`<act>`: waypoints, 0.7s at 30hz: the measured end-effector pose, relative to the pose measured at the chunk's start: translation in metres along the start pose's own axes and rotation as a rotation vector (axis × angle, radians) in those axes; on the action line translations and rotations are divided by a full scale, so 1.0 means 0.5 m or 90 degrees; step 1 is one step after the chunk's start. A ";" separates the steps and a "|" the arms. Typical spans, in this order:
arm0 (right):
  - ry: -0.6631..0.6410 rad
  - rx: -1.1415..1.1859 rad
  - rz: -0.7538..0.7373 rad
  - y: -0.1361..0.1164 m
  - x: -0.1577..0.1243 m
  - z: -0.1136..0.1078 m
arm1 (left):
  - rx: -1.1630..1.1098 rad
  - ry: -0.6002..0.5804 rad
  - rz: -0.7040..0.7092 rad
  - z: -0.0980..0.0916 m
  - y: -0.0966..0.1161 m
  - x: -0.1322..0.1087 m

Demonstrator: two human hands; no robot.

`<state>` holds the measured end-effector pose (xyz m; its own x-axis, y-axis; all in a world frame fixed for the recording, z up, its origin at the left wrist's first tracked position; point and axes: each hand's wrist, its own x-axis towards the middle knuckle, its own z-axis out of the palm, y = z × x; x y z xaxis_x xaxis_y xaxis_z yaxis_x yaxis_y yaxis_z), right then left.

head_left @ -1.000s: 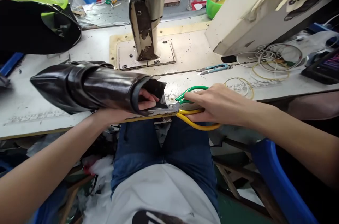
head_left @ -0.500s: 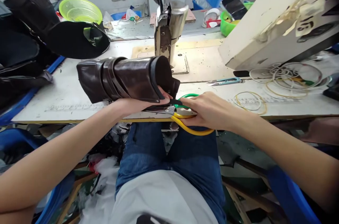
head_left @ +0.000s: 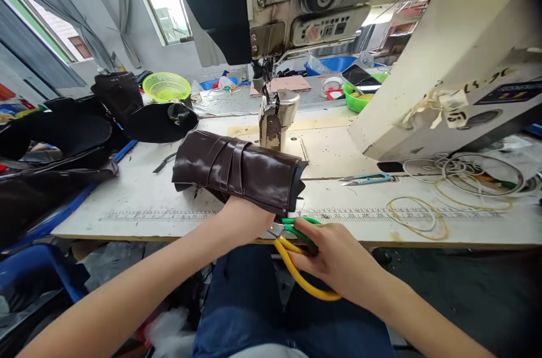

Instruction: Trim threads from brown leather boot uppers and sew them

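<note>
A dark brown leather boot shaft (head_left: 266, 174) with wrapped straps lies on its side over the front of the white table. My left hand (head_left: 249, 219) grips its near lower edge from below; the fingertips are hidden under the leather. In my right hand (head_left: 334, 253) is a pair of scissors (head_left: 307, 284) with one green and one yellow handle loop, held apart. Their pivot is beside my left hand, close to the shaft's right end, and the blades are mostly hidden.
A sewing machine post (head_left: 271, 129) stands just behind the leather. Blue thread snips (head_left: 368, 178) and coiled cords (head_left: 417, 217) lie to the right. Dark leather pieces (head_left: 55, 177) are heaped at left, near a yellow-green basket (head_left: 167, 87). A printed ruler (head_left: 359, 214) runs along the table's front.
The view has tilted up, showing more of the machine. The shaft has turned, its right end now angled downward. My left fingers and the scissor blades, visible before, are now mostly covered.
</note>
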<state>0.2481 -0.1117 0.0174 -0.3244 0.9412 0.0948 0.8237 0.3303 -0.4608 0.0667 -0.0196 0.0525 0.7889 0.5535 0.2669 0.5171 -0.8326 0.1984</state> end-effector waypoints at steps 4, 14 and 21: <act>0.022 0.041 0.040 0.006 -0.013 0.016 | 0.039 0.035 0.137 0.002 0.065 -0.065; -0.022 -0.046 0.094 -0.013 -0.010 0.002 | -0.497 0.302 -0.474 0.011 -0.027 -0.174; 0.012 -0.030 0.050 -0.010 -0.006 -0.014 | -0.603 0.336 -0.534 0.013 -0.026 -0.152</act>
<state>0.2483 -0.1156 0.0258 -0.2500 0.9652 0.0763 0.8672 0.2582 -0.4257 0.0020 -0.0509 0.0233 0.0251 0.9992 0.0298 0.1823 -0.0339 0.9827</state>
